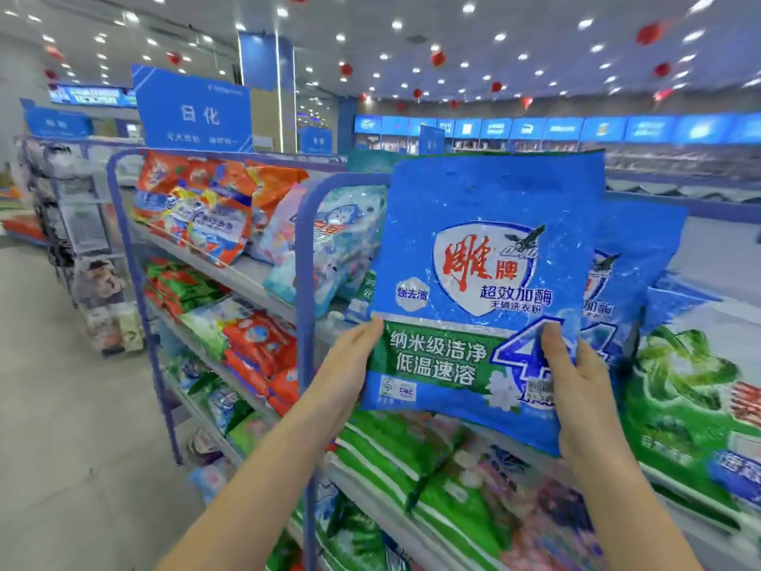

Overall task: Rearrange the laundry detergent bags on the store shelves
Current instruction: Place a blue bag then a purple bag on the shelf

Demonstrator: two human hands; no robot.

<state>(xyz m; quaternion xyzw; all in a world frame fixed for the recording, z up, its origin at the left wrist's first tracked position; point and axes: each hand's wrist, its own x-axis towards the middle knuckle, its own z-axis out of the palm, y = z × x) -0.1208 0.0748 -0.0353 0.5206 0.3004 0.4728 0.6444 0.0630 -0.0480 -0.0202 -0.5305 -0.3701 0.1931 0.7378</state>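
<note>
I hold the large blue-and-green plastic detergent bag (482,290) upright at frame centre, left hand (350,364) and right hand (576,389) gripping its lower corners, thumbs in front, probably to slot it beside the matching blue bag (642,257) on the shelf.

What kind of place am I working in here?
Likely a supermarket's laundry aisle: metal shelves stacked with colourful bags, a blue overhead aisle sign, and the blue detergent bag held up in front.

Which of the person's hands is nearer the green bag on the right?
Right. The right hand grips the blue bag's lower right corner, just beside the green bag; the left hand holds that bag's opposite edge, farther away.
</note>
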